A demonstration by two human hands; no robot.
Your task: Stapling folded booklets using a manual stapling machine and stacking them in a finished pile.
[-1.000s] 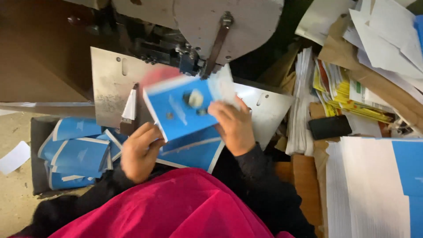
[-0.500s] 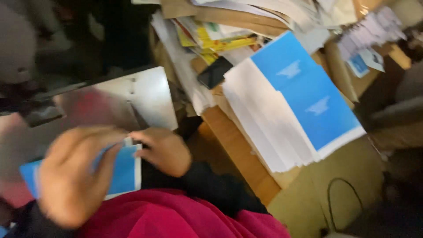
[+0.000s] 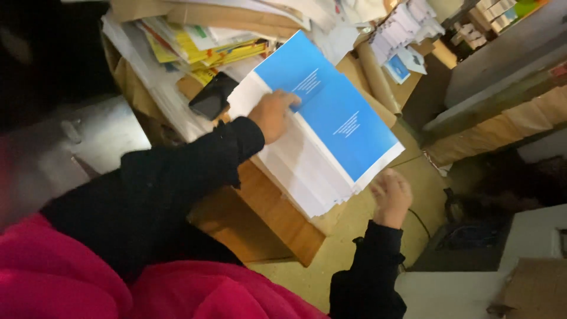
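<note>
A tall stack of large sheets [image 3: 336,118], blue on top with white edges fanned out, lies on a wooden table [image 3: 266,207] to my right. My left hand [image 3: 273,112], in a black sleeve, reaches across and rests its fingers on the near-left part of the top blue sheet. My right hand [image 3: 390,195] hovers with fingers apart just below the stack's overhanging corner and holds nothing. I cannot tell whether it touches the sheets.
A black phone [image 3: 212,94] lies beside the stack, with yellow and white papers [image 3: 201,47] piled behind. A brown paper roll [image 3: 378,82] and small cards [image 3: 407,29] sit farther back. The machine's metal plate [image 3: 106,136] is at left. A cable [image 3: 422,221] runs on the floor.
My view has swung right, away from the machine. Both hands have left the small blue folded piece; the left has reached onto the big sheet stack and the right has moved to its corner.
</note>
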